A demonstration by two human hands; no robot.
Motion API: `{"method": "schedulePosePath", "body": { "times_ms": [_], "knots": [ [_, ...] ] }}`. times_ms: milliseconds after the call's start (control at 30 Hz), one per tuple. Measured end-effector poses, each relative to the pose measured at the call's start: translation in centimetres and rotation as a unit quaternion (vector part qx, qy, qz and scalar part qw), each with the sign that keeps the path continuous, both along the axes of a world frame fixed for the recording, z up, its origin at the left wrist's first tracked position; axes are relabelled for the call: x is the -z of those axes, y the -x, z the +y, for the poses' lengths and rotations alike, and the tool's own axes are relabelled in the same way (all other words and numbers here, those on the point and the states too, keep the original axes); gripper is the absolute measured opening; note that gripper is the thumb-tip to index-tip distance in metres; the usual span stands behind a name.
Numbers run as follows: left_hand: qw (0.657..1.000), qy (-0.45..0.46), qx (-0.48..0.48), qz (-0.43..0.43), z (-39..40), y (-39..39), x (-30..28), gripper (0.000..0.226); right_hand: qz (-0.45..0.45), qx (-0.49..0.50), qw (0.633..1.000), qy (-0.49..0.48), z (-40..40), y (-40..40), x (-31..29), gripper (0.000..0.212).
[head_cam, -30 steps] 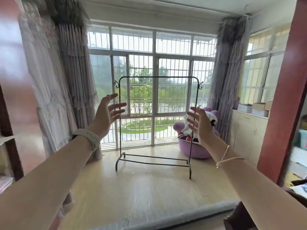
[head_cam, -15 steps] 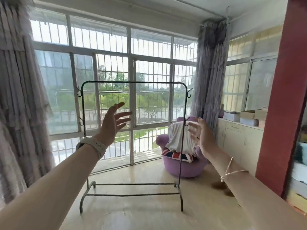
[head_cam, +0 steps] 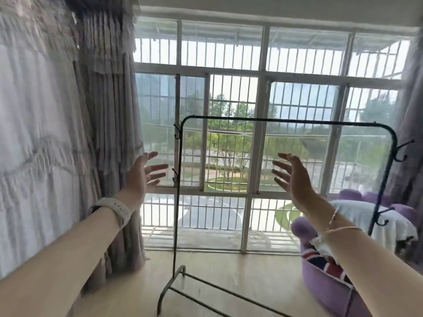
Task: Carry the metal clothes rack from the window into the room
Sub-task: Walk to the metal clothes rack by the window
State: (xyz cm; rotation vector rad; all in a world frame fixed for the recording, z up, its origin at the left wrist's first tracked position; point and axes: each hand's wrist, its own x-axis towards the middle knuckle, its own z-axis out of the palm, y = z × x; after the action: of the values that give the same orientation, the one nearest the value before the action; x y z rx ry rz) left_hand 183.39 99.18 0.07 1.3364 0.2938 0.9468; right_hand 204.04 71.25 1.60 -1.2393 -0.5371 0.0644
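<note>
The metal clothes rack (head_cam: 286, 120) is a thin black frame with small side hooks, standing empty on the wooden floor in front of the barred window (head_cam: 261, 88). My left hand (head_cam: 144, 172) is raised just left of the rack's left upright, fingers spread, holding nothing and clear of the bar. My right hand (head_cam: 291, 175) hovers inside the frame's outline, below the top bar, fingers apart and empty. A pale watch band is on my left wrist, thin bracelets on my right.
Long pale curtains (head_cam: 68, 133) hang at the left, close to the rack's left foot (head_cam: 169, 291). A purple round seat (head_cam: 325, 287) with cloth piled on it stands at the right behind the rack's right upright. Another curtain (head_cam: 409, 156) hangs at the far right.
I have come closer to the window; the rack now looms larger and nearer. Both hands stay raised and open, now level with the rack's uprights.
</note>
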Motion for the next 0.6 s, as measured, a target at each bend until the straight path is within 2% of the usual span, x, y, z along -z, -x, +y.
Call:
{"method": "schedulePosePath", "body": {
  "times_ms": [200,333,467,600],
  "knots": [
    [1.000,-0.001,-0.005,0.005,11.9,-13.0,0.8,0.042,0.027,-0.038,0.999,-0.019,13.8,-12.3,-0.2,0.030],
    [1.000,-0.005,0.006,0.012,19.8,-22.4,-2.7,0.046,0.014,-0.043,0.999,-0.015,23.0,-21.0,-5.5,0.035],
    [1.000,-0.001,0.010,0.023,25.8,-29.0,-7.4,0.045,-0.022,-0.044,0.999,0.014,29.0,-27.4,-11.0,0.042],
    [0.999,0.012,-0.002,0.030,31.5,-35.5,-9.7,0.045,-0.063,0.018,0.996,0.053,33.3,-33.8,-15.5,0.036]
  ]
}}
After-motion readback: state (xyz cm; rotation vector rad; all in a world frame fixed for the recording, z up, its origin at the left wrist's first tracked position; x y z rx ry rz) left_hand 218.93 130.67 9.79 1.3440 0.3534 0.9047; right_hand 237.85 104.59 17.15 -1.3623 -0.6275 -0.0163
